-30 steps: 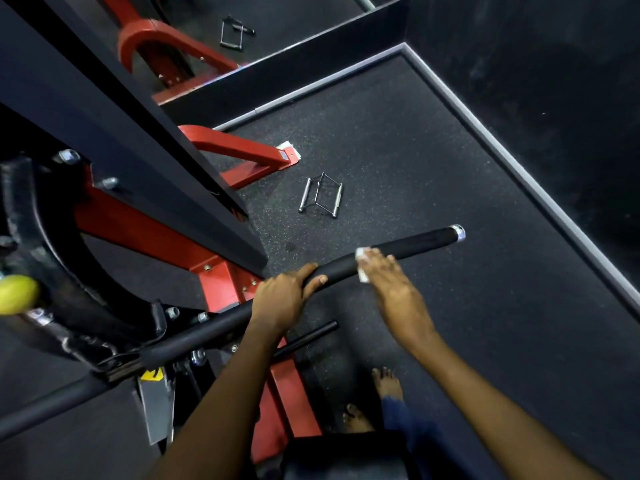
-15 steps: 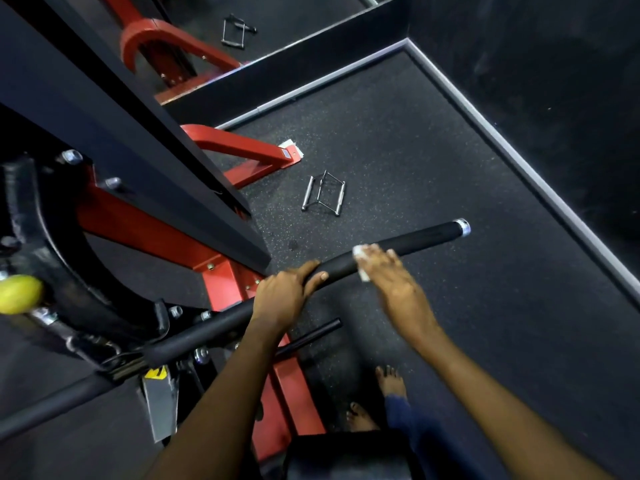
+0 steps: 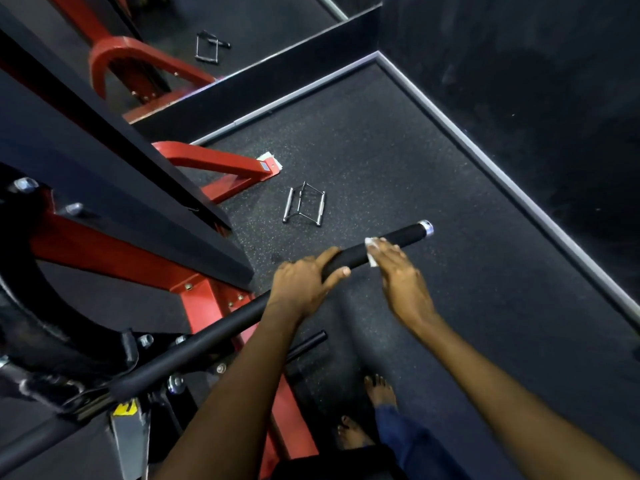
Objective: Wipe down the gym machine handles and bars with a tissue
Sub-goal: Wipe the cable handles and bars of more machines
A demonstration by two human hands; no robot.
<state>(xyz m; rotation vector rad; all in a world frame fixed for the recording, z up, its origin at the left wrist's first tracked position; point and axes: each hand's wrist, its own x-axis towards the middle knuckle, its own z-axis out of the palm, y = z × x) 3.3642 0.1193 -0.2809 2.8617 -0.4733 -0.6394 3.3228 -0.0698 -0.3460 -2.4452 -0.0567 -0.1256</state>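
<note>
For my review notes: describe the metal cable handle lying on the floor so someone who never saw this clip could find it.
Start at the red machine foot on the speckled floor. Just right of its tip, beyond the black bar, lies the cable handle. It is a chrome wire frame with two parallel grips, loose on the floor, attached to nothing.

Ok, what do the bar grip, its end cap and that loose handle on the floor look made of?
Bar grip: matte black, finely textured, likely rubber or foam sleeve. End cap: shiny silver, probably chromed metal. Floor handle: thin bright rods with glints, apparently chromed steel. The tissue under the right hand looks like soft white paper.
</note>
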